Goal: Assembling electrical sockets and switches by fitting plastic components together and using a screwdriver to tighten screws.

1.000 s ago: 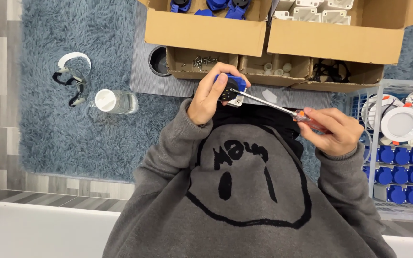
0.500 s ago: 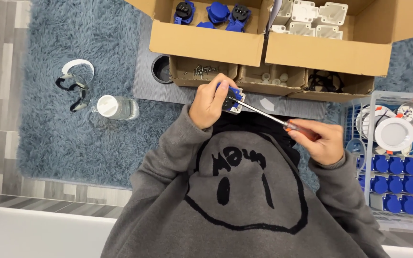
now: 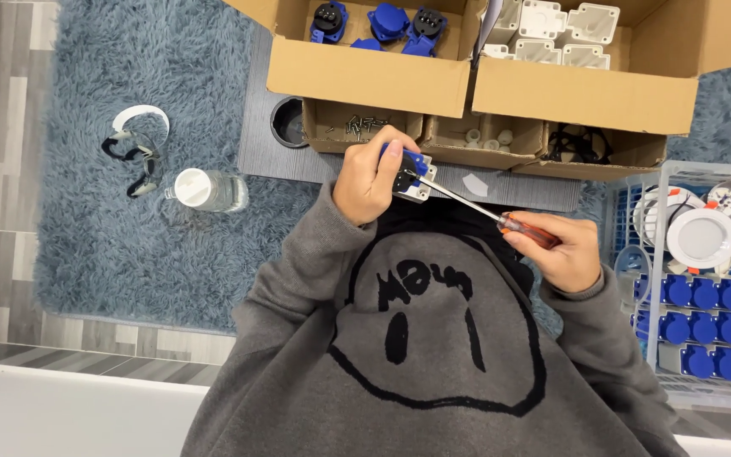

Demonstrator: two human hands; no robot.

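The small blue-and-white plastic socket (image 3: 410, 176) sits clenched in my left hand (image 3: 371, 178) above my lap, half-assembled I judge, while my right hand (image 3: 562, 254) grips the orange-handled screwdriver (image 3: 501, 220), tip at its screw.

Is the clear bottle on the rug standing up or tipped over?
Tipped over: the clear bottle lies on its side on the blue rug, white cap toward the glasses.

Both hands raised, left (image 3: 371, 179) and right (image 3: 564, 254), fingers curled.
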